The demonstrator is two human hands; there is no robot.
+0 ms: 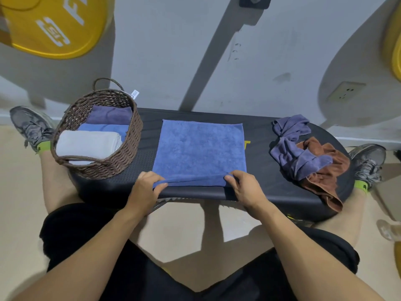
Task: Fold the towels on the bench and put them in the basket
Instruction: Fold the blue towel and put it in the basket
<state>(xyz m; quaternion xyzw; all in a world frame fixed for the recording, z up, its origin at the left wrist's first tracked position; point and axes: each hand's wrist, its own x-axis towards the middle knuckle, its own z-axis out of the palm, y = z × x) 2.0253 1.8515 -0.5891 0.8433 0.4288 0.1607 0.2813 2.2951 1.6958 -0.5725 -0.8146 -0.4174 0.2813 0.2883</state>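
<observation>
Pinching blue towel (200, 152) near edge, left hand (147, 187), right hand (244, 187), lying flat, squarish

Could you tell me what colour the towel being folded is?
Blue; the towel shows best in the head view.

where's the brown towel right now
In the head view, the brown towel lies crumpled at the bench's right end, partly under a purple towel.

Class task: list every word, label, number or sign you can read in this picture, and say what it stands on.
"F": large white letter, cut off by the frame, on the yellow weight plate.
White logo on the same plate: blurred, unreadable.
White tag on the basket: print too small.
Yellow mark on the bench: mostly hidden by the blue towel.
</observation>
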